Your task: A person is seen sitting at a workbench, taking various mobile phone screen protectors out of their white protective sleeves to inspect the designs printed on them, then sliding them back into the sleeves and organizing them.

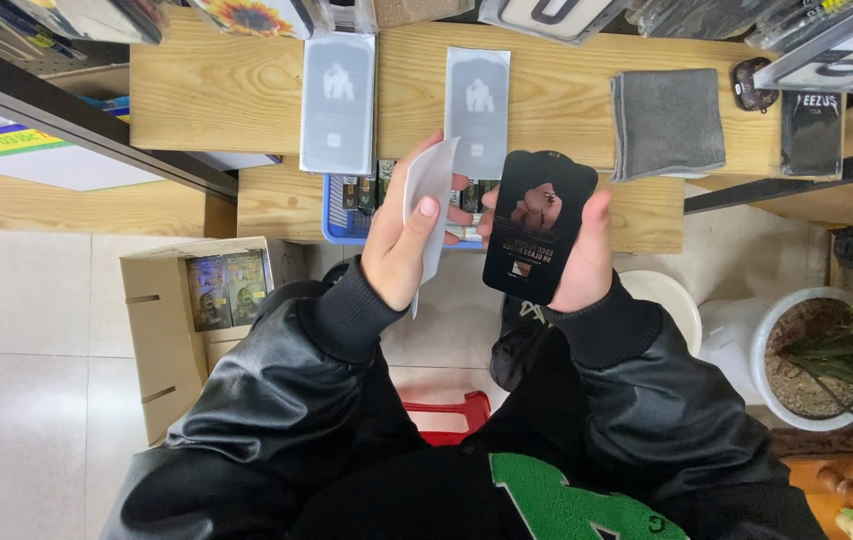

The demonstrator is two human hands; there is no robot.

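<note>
My left hand (405, 247) holds a thin white sleeve (429, 190) upright, thumb on its front. My right hand (579, 262) grips a flat black packet (539, 225) with a small picture and print on it, thumb along its right edge. Both are held close together above my lap, just in front of a wooden shelf edge (277, 200). Black jacket sleeves cover both arms.
Two grey packets (339, 100) (478, 105) lie on the wooden shelf, a folded grey cloth (667, 122) to the right. A blue tray (347, 215) of small boxes sits behind my hands. An open cardboard box (172, 330) stands left, a potted plant (827, 360) right, a red stool (447, 412) below.
</note>
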